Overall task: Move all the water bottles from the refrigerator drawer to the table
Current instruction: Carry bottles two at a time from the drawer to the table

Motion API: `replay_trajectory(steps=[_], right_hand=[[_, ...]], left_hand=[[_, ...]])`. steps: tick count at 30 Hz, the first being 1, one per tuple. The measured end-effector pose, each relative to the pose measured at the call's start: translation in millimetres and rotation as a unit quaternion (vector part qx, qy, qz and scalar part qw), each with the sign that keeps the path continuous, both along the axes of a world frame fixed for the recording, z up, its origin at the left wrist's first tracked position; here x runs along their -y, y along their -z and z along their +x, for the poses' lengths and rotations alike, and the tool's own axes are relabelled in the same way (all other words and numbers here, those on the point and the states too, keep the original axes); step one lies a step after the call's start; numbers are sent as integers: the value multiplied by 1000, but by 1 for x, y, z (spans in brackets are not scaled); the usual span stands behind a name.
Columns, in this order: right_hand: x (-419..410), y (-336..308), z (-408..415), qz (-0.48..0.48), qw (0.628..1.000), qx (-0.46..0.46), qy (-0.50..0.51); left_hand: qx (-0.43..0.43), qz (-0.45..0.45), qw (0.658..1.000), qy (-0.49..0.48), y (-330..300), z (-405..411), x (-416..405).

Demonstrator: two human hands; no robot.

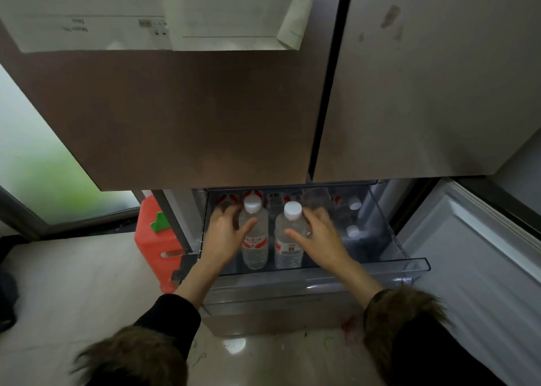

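A clear pulled-out refrigerator drawer holds several water bottles with white caps and red-and-white labels. My left hand curls round the left front bottle, thumb across its front. My right hand curls round the right front bottle, thumb on its label. Both bottles stand upright side by side. Further right, white caps of two more bottles show deeper in the drawer. More red labels show at the drawer's back, partly hidden under the doors.
Two closed upper refrigerator doors hang above the drawer, with papers stuck on the left one. An open lower door stands at right. A red plastic container sits on the pale floor at left, beside a frosted window.
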State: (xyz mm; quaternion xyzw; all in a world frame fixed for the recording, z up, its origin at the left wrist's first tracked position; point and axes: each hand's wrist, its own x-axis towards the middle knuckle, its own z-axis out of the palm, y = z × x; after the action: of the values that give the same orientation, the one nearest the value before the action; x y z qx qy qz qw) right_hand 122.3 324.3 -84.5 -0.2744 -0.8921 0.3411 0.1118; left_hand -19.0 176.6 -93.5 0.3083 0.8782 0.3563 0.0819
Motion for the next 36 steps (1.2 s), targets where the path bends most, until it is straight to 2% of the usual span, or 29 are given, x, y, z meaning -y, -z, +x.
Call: replay_trajectory(steps=[4,7,10,14,18,22,26,31,36], right_hand=[[-9,6,4,-108,991,21,-75],[-10,7,0,-176,981,13,-77],[-10,11,-5,-189,980,22,-51],[-9,13,-10,-157,987,41,-21],[-4,11,-9,-152,988,30,-13],[8,5,-1,-91,995,21,-28],[20,-13,11,-80,996,-32,-19],[37,-48,29,-91,985,-145,-3],[58,-103,43,-100,967,-230,-46]], left_hand=[[113,29,991,64,2,-10,5],[183,31,976,117,1,-7,4],[191,34,974,114,1,-7,0],[193,10,974,122,-3,-6,-2],[160,14,981,107,-2,-5,2],[109,4,989,97,-4,-1,10],[30,12,994,105,-21,9,23],[-42,80,993,81,-60,35,48],[-76,175,981,46,-117,71,76]])
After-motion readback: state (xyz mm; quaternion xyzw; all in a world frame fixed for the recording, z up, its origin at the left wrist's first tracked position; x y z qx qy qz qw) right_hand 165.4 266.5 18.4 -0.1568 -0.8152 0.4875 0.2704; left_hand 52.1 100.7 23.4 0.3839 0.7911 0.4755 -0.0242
